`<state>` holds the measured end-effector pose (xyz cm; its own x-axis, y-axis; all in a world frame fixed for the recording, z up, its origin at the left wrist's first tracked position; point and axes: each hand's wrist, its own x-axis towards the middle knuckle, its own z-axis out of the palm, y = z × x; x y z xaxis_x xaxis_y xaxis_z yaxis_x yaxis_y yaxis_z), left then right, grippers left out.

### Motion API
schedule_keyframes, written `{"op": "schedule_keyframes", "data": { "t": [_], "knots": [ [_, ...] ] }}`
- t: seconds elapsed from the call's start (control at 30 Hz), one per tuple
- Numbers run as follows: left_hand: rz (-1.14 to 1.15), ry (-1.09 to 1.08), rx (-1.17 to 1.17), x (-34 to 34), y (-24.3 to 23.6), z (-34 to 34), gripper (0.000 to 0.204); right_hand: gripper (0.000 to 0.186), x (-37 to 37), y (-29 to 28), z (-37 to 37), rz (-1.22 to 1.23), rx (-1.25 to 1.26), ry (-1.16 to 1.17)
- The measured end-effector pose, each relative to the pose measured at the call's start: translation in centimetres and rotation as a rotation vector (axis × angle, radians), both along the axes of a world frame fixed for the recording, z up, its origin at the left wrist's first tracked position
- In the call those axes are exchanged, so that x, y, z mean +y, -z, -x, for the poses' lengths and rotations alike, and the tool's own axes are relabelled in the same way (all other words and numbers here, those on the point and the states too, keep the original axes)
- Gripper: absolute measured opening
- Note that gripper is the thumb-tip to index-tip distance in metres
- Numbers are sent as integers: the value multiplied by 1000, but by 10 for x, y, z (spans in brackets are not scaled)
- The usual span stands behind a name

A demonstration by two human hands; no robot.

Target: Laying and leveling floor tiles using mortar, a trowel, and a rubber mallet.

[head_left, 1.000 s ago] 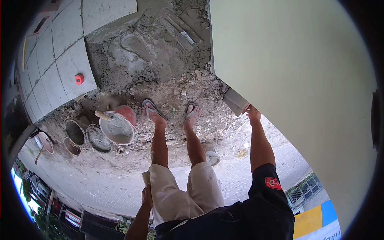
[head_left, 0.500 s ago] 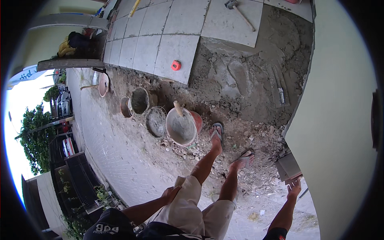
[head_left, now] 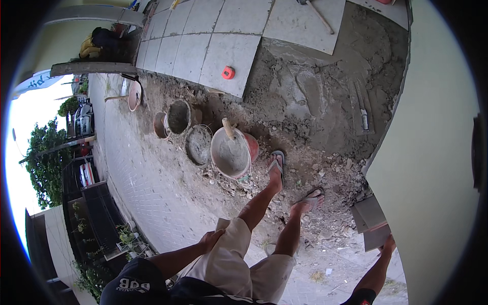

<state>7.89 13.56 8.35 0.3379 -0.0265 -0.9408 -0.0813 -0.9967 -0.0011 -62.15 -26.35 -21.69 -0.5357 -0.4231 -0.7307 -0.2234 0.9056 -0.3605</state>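
Note:
My left hand [head_left: 211, 239] lies at the left thigh, fingers curled at the cloth of my beige shorts [head_left: 221, 256]. At the lower right, my right hand [head_left: 388, 245] grips the edge of a flat greyish-brown tile [head_left: 375, 238]. That tile sticks out from a small stack of similar tiles [head_left: 367, 213] leaning by the pale wall. Part of the hand's grip is hidden behind the tile and wall edge.
A bucket of grey mortar [head_left: 231, 152] with a wooden-handled tool stands before my feet, near other buckets [head_left: 178, 117]. Wet mortar [head_left: 310, 94] holds a trowel [head_left: 364, 119]. Laid tiles [head_left: 223, 56] carry a red tape measure [head_left: 228, 72] and a mallet [head_left: 320, 18]. A person [head_left: 101, 43] crouches far left.
My right hand has moved slightly right and down, and a tile now juts farther out of the stack. My left hand has shifted slightly along the thigh. The view has tilted a little.

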Motion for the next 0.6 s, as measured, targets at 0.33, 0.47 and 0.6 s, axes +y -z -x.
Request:
{"op": "schedule_keyframes", "data": {
  "t": [0.33,0.47,0.6],
  "knots": [
    [-183,-132,-97,-31,-40,8,90,39,93,-125,-38,-175,131,-344],
    [-50,-270,-153,-39,-77,10,89,33,146,-211,-71,-286,256,-213],
    [92,-351,-219,-17,-107,5,85,35,156,-272,-131,-381,72,-646]
  ]
}}
